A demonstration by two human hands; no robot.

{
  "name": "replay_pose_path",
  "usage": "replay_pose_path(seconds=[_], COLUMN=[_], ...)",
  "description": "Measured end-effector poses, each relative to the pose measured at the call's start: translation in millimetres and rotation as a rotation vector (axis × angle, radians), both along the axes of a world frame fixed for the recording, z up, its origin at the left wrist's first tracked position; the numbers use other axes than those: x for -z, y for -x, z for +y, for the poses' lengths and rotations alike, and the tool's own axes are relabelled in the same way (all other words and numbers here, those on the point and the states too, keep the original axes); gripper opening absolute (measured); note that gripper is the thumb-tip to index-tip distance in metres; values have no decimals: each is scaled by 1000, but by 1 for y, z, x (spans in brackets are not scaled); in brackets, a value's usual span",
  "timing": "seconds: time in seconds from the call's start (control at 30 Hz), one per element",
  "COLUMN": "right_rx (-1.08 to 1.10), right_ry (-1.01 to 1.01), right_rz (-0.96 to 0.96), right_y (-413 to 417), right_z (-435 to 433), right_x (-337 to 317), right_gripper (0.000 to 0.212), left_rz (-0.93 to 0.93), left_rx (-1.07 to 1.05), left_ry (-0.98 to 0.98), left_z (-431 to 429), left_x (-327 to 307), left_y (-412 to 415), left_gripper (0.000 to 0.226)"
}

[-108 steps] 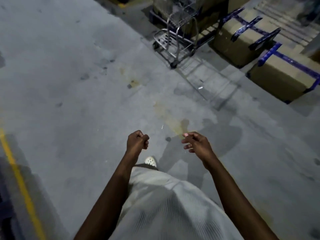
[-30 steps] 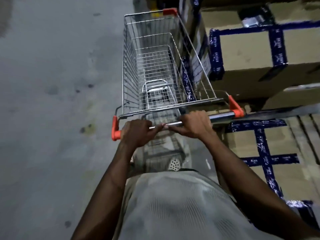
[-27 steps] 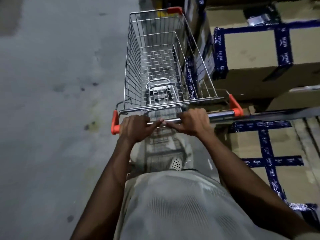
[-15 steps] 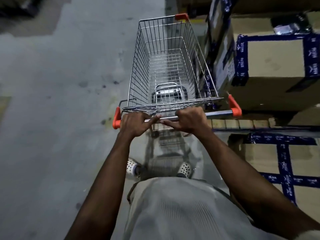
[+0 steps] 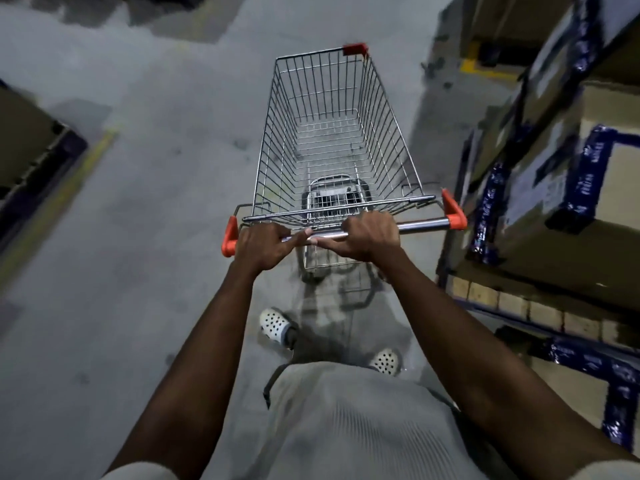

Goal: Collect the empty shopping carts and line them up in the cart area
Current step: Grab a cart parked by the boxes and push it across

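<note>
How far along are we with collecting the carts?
Done: one empty shopping cart is fetched. In hand: the left hand and right hand hold its handle bar on the floor beside the taped boxes. Left: no cart area or other carts show, so lining up is not yet done.

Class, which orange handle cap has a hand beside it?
The left cap: the left hand grips the bar right beside it; bare bar separates the right cap from the right hand.
</note>
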State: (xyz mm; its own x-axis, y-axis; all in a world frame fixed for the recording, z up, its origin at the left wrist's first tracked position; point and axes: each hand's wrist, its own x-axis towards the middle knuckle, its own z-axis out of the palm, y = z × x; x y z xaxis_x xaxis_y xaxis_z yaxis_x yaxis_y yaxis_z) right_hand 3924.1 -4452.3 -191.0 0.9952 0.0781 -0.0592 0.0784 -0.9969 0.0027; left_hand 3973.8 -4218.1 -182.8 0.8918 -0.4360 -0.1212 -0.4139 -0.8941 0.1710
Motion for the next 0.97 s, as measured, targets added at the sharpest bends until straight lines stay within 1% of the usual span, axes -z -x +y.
replay_pose_path(seconds=[0.1, 0.13, 0.23, 0.37, 0.43, 0.57, 0.63, 0.77, 0.83, 0.9, 0.97], right_rx=[-95, -125, -213, -329, -380, -484, -548, -628, -652, -689, -720], right_ry=[-16, -15, -10, -46, -49, -69, -67, -51, -41, -40, -27], right_rz=[38, 45, 55, 76, 76, 116, 133, 115, 113, 115, 111], right_y=[-27, -36, -65, -98, -115, -153, -173, -205, -220, -236, -252], right_z=[19, 27, 56, 101, 129, 195, 232, 301, 326, 348, 369], right_x=[1, 0, -2, -10, -12, -15, -14, -11, -8, -7, -10], right_gripper=[100, 102, 106, 115, 110, 91, 91, 99, 97, 92, 95], left_rz=[24, 29, 15, 2, -13, -59, -81, -124, -139, -115, -106], left_rx=[-101, -131, -198, -292, -345, -450, -516, -636, -695, -761, -820], left_ry=[-1, -1, 22, 20, 16, -18, -46, -10, -26, -38, -41], left_z=[23, 32, 61, 106, 133, 201, 239, 301, 327, 352, 374], left_x=[1, 0, -2, 0, 3, 7, 9, 6, 3, 1, 0], left_y=[-3, -4, -7, -15, -22, -41, -51, -60, -62, -62, -62], left_gripper=[94, 95, 85, 80, 84, 94, 95, 87, 91, 97, 100])
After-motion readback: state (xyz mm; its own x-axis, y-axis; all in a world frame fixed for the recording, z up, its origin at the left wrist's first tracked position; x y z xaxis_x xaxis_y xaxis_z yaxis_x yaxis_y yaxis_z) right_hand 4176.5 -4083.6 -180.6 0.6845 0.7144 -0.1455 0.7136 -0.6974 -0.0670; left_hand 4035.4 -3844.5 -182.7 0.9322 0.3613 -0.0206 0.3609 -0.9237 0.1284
